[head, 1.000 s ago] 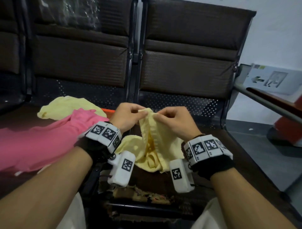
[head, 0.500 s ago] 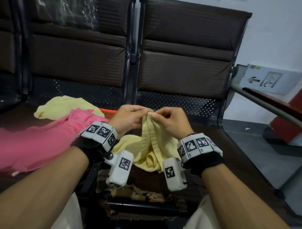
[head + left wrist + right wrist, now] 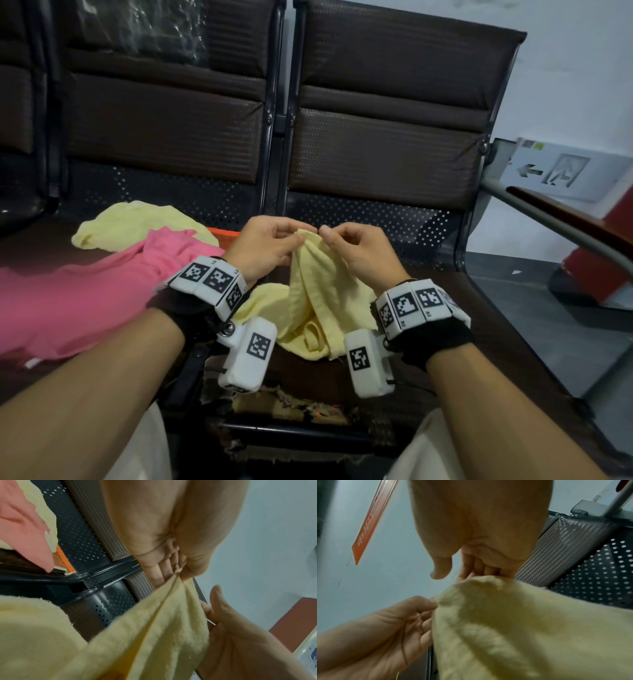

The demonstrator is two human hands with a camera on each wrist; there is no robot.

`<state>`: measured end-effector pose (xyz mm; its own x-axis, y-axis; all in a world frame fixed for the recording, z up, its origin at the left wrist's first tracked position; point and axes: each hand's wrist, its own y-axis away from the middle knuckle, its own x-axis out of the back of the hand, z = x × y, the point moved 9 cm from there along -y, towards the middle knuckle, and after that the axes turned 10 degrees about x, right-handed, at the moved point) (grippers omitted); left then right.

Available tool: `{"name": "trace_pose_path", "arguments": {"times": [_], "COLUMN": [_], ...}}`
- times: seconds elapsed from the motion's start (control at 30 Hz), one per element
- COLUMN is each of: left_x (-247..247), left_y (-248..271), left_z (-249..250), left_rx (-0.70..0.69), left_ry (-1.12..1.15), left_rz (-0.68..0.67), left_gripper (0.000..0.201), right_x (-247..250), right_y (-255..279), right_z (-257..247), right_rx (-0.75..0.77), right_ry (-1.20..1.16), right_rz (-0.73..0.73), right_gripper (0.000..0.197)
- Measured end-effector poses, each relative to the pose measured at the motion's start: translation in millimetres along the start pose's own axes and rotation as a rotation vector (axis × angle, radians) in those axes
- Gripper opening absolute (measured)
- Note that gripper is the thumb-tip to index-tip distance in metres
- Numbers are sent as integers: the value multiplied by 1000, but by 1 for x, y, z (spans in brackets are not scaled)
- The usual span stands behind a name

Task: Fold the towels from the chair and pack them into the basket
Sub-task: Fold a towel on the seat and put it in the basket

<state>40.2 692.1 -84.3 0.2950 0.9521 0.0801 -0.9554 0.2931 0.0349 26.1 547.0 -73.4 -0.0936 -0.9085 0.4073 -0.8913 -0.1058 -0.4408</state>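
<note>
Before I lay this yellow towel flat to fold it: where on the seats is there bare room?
The right seat shows bare brown surface between the held yellow towel and the armrest. The left seat is crowded: the pink towel sprawls over it, with a second yellow towel behind.
</note>
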Motion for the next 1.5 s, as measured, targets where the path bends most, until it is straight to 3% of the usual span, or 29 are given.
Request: {"name": "trace_pose_path", "arguments": {"times": [0.1, 0.2, 0.37, 0.53, 0.67, 0.73, 0.8, 0.93, 1.07, 1.2, 1.33, 1.4, 1.5], "left_x": [15, 34, 60, 66, 89, 97, 102, 94, 87, 91, 96, 90, 77], "left_y": [-1, -4, -1, 8, 6, 5, 6, 10, 11, 19, 32, 34, 35], "left_z": [2, -1, -5, -10, -21, -24, -28, -20, -13, -12, -5, -6, -16], "left_rx": [-24, -1, 64, 118, 248, 279, 295, 193, 57, 17, -43, -42, -4], "left_ry": [-4, 3, 85, 121, 98, 90, 57, -101, -203, -316, -388, -532, -913], "left_rz": [119, 245, 375, 368, 452, 466, 482, 443, 395, 404, 434, 361, 249], "left_gripper": [23, 31, 33, 28, 25, 38, 47, 25, 29, 29, 21, 20, 28], "right_x": [-11, -25, -38, -43, -33, -25, -15, 10, 30, 51, 87, 100, 96], "right_y": [5, 15, 45, 63, 88, 100, 102, 99, 95, 88, 79, 81, 89], "right_z": [1, 5, 37, 50, 67, 73, 72, 72, 65, 49, 25, 22, 32], "right_rx": [-4, 50, -7, -76, -207, -264, -279, -257, -276, -207, -92, -115, -234], "right_ry": [31, 271, 529, 446, 393, 424, 462, 760, 839, 907, 940, 960, 985], "right_rz": [-154, -406, -768, -844, -975, -1030, -1021, -952, -703, -535, -183, -58, -127], "right_gripper": [25, 27, 31, 34, 20, 16, 12, 14, 41, 17, 11, 10, 23]}}
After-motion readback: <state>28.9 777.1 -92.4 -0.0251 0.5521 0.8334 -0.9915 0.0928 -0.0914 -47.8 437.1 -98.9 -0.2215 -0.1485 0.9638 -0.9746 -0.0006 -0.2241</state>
